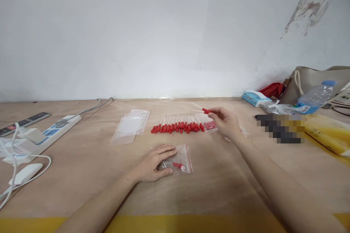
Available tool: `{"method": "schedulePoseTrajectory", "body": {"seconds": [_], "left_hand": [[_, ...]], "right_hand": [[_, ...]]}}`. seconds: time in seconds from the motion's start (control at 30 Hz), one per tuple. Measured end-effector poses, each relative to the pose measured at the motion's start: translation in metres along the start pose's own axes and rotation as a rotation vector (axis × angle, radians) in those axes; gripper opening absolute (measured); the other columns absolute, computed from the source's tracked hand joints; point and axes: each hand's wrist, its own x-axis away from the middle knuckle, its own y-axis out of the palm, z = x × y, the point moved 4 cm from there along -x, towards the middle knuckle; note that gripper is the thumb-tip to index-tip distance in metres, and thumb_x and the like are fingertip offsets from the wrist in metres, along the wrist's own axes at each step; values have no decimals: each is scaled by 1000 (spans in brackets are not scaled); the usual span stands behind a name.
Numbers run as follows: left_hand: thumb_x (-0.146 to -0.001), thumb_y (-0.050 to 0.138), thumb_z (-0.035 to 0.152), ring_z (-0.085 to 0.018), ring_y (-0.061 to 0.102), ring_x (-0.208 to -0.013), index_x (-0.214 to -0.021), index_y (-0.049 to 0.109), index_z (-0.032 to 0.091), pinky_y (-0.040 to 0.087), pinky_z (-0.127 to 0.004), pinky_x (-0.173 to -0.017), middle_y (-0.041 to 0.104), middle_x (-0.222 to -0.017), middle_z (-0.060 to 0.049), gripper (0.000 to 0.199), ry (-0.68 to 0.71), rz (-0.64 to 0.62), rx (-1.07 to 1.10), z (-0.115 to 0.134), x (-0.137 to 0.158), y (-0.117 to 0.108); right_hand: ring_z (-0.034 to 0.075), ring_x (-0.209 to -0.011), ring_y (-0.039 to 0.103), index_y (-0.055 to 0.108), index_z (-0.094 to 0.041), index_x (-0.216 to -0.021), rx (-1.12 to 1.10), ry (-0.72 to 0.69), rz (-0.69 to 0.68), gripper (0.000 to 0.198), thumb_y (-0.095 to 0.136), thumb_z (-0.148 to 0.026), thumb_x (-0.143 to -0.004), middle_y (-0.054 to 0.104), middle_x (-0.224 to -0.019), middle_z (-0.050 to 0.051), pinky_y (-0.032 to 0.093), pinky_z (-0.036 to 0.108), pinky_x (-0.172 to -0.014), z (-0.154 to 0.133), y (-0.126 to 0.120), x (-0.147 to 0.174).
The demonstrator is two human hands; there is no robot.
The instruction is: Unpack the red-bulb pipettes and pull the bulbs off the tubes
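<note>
My left hand (157, 162) lies with fingers spread on a small transparent zip bag (186, 156). A short red piece (179, 165) shows inside that bag, partly near my thumb. Above the table, my right hand (223, 119) pinches a red-handled stick (206, 110) by its red end, its thin pale shaft pointing up and left. Below and left of it, many such sticks lie in a row, their red ends (177, 127) toward me and pale shafts toward the wall. Another bag with red ends inside (210, 126) lies beside the row, partly hidden by my right hand.
Flat transparent bags (128, 127) lie left of the row. At far left are a power strip (58, 131), a remote control (24, 122) and white cables. On the right stand a tissue pack (255, 98), a plastic bottle (317, 96) and a yellow packet (328, 133).
</note>
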Motion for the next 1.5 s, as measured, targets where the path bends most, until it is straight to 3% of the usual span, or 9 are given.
{"method": "schedulePoseTrajectory", "body": {"seconds": [0.13, 0.23, 0.37, 0.57, 0.8, 0.93, 1.1, 1.3, 1.5], "left_hand": [[-81, 48, 49, -24, 33, -126, -132, 36, 26, 26, -45, -105, 37, -137, -5, 56, -1, -3, -8, 1, 0, 0], [-81, 48, 49, -24, 34, -125, -131, 36, 26, 26, -45, -104, 37, -137, -6, 57, 0, -1, -7, 1, 0, 0], [-81, 48, 50, -24, 33, -125, -132, 35, 26, 26, -44, -104, 37, -137, -7, 58, 8, -6, -1, 1, 0, 0], [-80, 49, 49, -25, 34, -125, -132, 35, 27, 26, -46, -104, 38, -136, -6, 58, 19, 8, 24, 0, 0, 0], [-81, 49, 49, -24, 33, -126, -132, 34, 27, 26, -45, -104, 37, -137, -5, 58, 6, 0, 6, 1, 1, -1], [-80, 49, 50, -25, 34, -125, -133, 33, 25, 28, -45, -103, 38, -137, -7, 61, 1, 6, 14, 1, 0, -1], [-80, 48, 50, -26, 32, -126, -134, 31, 25, 26, -46, -104, 36, -138, -7, 62, 2, -3, -6, 0, 0, 1], [-81, 47, 51, -25, 31, -127, -135, 30, 26, 26, -44, -105, 35, -138, -6, 62, -8, -4, -10, -3, 2, 3], [-82, 46, 50, -24, 30, -128, -135, 30, 24, 25, -44, -105, 34, -139, -6, 61, -16, -5, -28, -2, 0, 4]], "right_hand": [[17, -87, 57, 59, -19, -95, 295, -302, -133, 19, 44, -16, -84, 63, -93, 7, 45, 31, -79, -9, 57, 5], [19, -90, 55, 57, -16, -101, 497, -354, -228, 26, 38, -9, -85, 61, -98, 10, 43, 31, -79, -2, 84, 12], [21, -87, 54, 59, -13, -98, 695, -399, -289, 23, 39, -12, -86, 60, -96, 12, 41, 32, -77, 8, 99, 18], [21, -86, 51, 61, -16, -90, 767, -419, -338, 16, 47, -20, -85, 62, -91, 10, 35, 33, -75, 8, 102, 21], [22, -86, 50, 62, -20, -86, 652, -349, -221, 17, 53, -35, -82, 63, -87, 7, 32, 38, -78, -12, 76, 28], [16, -75, 52, 62, -20, -75, 355, -321, -354, 18, 52, -33, -82, 61, -76, 4, 38, 32, -73, -24, 62, 49], [18, -90, 52, 62, -25, -96, 226, -429, -550, 22, 59, -36, -76, 58, -102, 5, 38, 34, -80, -40, 63, 89], [16, -75, 54, 61, -21, -74, 306, -139, -387, 10, 56, -13, -70, 62, -74, 1, 36, 31, -70, -16, 63, 95], [15, -75, 52, 66, -26, -73, 233, -180, -645, 8, 64, -34, -72, 61, -71, -2, 34, 29, -71, -22, 74, 96]]}}
